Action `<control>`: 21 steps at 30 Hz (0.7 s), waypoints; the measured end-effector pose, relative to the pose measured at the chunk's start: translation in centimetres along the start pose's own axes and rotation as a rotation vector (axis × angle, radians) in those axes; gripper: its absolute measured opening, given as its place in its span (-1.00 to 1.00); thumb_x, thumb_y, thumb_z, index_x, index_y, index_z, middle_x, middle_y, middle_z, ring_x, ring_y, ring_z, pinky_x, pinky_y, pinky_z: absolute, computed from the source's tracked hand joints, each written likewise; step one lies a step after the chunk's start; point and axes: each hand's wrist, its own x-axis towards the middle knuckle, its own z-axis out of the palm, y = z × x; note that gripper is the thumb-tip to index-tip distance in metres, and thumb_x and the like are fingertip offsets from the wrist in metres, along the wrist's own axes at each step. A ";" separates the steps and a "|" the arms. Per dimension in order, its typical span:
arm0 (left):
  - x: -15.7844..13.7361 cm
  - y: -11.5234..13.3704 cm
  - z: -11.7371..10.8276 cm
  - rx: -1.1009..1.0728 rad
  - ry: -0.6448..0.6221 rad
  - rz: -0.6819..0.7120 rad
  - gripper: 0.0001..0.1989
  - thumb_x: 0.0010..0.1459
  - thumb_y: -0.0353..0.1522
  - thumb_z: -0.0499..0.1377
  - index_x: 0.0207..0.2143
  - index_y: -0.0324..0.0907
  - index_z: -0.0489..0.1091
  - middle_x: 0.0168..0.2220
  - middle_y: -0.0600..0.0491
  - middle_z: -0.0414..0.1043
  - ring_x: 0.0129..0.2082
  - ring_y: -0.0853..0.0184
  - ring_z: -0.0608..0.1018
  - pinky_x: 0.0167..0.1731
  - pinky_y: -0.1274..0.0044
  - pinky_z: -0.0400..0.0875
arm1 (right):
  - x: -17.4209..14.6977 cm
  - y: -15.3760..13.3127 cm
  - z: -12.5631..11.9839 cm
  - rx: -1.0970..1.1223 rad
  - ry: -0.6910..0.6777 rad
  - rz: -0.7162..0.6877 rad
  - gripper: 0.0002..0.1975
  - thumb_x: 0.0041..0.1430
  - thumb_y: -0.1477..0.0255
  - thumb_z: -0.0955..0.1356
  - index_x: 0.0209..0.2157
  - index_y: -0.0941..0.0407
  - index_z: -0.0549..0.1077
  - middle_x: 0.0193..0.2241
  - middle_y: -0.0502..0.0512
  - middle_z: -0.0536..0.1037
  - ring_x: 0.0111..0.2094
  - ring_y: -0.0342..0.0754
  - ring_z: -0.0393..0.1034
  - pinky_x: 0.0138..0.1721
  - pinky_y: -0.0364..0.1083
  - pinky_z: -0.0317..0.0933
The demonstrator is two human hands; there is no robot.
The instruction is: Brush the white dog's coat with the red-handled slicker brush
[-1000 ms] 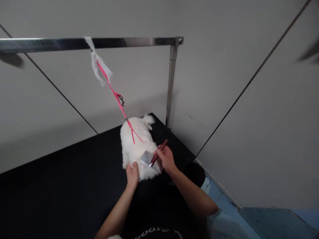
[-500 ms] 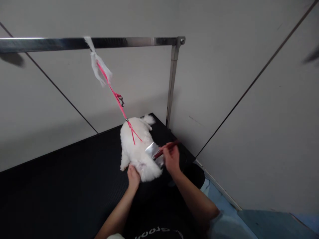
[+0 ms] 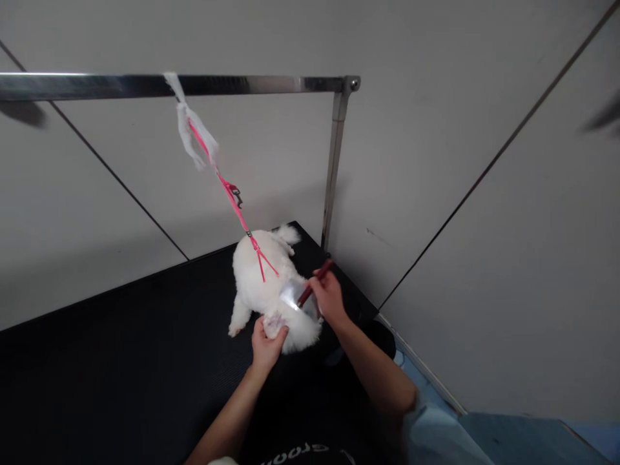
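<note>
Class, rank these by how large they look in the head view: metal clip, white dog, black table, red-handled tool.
Largest to smallest:
1. black table
2. white dog
3. red-handled tool
4. metal clip

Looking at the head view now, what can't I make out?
All in the head view:
White dog: face hidden by its own fur.
Left hand: some fingers hidden behind the dog's fur.
Red-handled tool: underside hidden by its shiny plate.
Metal bar: left end cut off by the left edge.
Dark shape at the right edge: cut off and blurred.
</note>
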 end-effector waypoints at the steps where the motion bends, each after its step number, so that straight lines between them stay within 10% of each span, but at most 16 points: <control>1: 0.0 0.0 0.1 0.004 -0.010 0.001 -0.54 -0.28 -0.24 0.38 -0.29 -0.20 0.36 -0.41 0.02 0.52 -0.43 0.24 0.57 -0.35 0.42 0.48 | 0.1 -0.2 -0.2 0.016 0.097 -0.063 -0.72 0.02 0.30 0.39 -0.25 0.09 0.33 -0.49 -0.03 0.53 -0.42 -0.06 0.46 -0.31 -0.06 0.35; 7: -0.2 -0.1 0.5 0.018 -0.001 0.017 -0.47 -0.34 -0.28 0.40 -0.25 -0.19 0.34 -0.44 0.06 0.50 -0.47 0.25 0.55 -0.41 0.44 0.47 | -0.6 0.1 -0.3 -0.044 -0.205 0.057 -0.76 -0.05 0.35 0.43 -0.33 0.09 0.37 -0.52 -0.03 0.51 -0.49 -0.06 0.43 -0.39 -0.06 0.33; 11: -0.3 0.3 0.5 -0.013 -0.026 0.044 -0.52 -0.24 -0.23 0.37 -0.25 -0.20 0.34 -0.38 0.03 0.50 -0.41 0.25 0.55 -0.33 0.43 0.47 | -0.4 -0.2 -1.0 -0.007 0.096 -0.054 -0.75 0.04 0.32 0.38 -0.24 0.09 0.33 -0.48 -0.03 0.53 -0.42 -0.06 0.46 -0.28 -0.05 0.34; 16: -0.7 0.7 0.5 -0.087 -0.013 0.028 -0.60 -0.14 -0.13 0.29 -0.30 -0.19 0.35 -0.41 0.04 0.47 -0.42 0.27 0.51 -0.34 0.45 0.43 | -1.0 0.0 -1.6 0.008 -0.134 0.027 -0.74 -0.04 0.32 0.42 -0.31 0.08 0.35 -0.50 -0.02 0.53 -0.48 -0.07 0.44 -0.39 -0.07 0.35; 21: -0.9 0.9 0.8 -0.084 -0.004 0.050 -0.63 -0.07 -0.17 0.27 -0.25 -0.19 0.35 -0.37 0.03 0.48 -0.39 0.28 0.51 -0.31 0.46 0.43 | -0.8 0.2 -2.3 0.081 0.159 -0.085 -0.71 0.05 0.28 0.38 -0.22 0.08 0.29 -0.47 -0.04 0.54 -0.39 -0.06 0.48 -0.28 -0.06 0.36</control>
